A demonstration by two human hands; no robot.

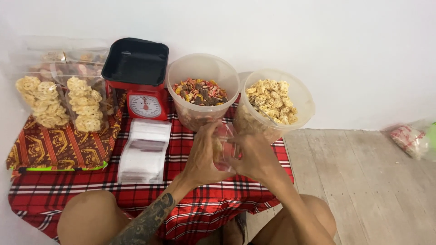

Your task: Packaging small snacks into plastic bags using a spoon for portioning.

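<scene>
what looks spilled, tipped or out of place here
Nothing is spilled. The clear plastic tub of pale yellow ring crackers leans toward the camera instead of standing flat, and a clear plastic bag with red print lies apart on the wooden floor.

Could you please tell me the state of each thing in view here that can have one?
Small clear bag: held between both hands, mouth up.
Left hand: gripping the bag.
Right hand: gripping the bag.
Mixed-snack tub: lid off, partly full.
Yellow-cracker tub: lid off, tilted, partly full.
Red kitchen scale: black tray empty.
Stack of clear bags: lying flat, unfilled.
Filled cracker bags: full, propped upright.
</scene>
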